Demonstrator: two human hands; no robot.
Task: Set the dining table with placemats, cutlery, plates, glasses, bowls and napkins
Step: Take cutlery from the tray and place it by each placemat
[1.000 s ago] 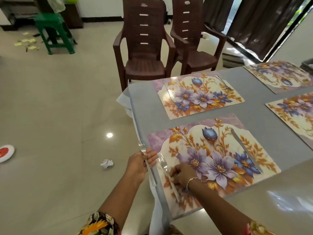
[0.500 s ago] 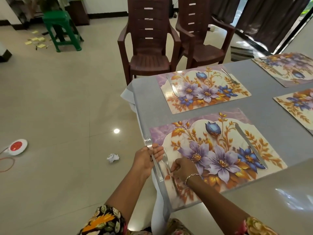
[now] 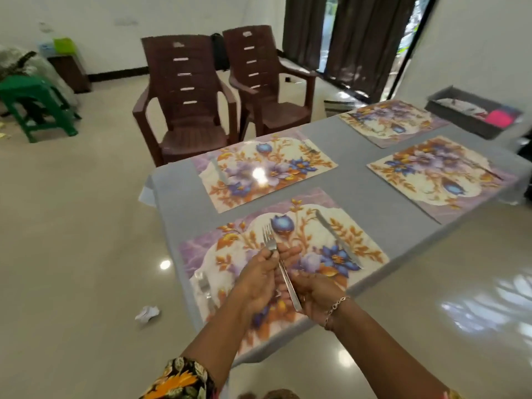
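Whereas a second ago one fork lay under the right hand on the mat and the other was held low at the table edge, now the fork [image 3: 285, 279] is lifted over the near placemat [image 3: 201, 249], carried by both hands; the left hand [image 3: 257, 279] pinches its neck just below the tines between thumb and fingertips, and the right hand [image 3: 318, 295] curls its fingers round the handle's end, tines pointing away from the person; the second fork [image 3: 204, 286] lies released on the left side of that placemat, and a knife [image 3: 338, 243] lies on its right side; so this setting seems to have its cutlery, and the lifted fork is probably meant for another place; three other placemats [image 3: 440, 174] lie further along the table [image 3: 354, 184], the far ones too blurred to check for cutlery; no plates, glasses, bowls or napkins show on any mat, so most of the task remains; a grey tray [image 3: 472, 122] stands at the far end.
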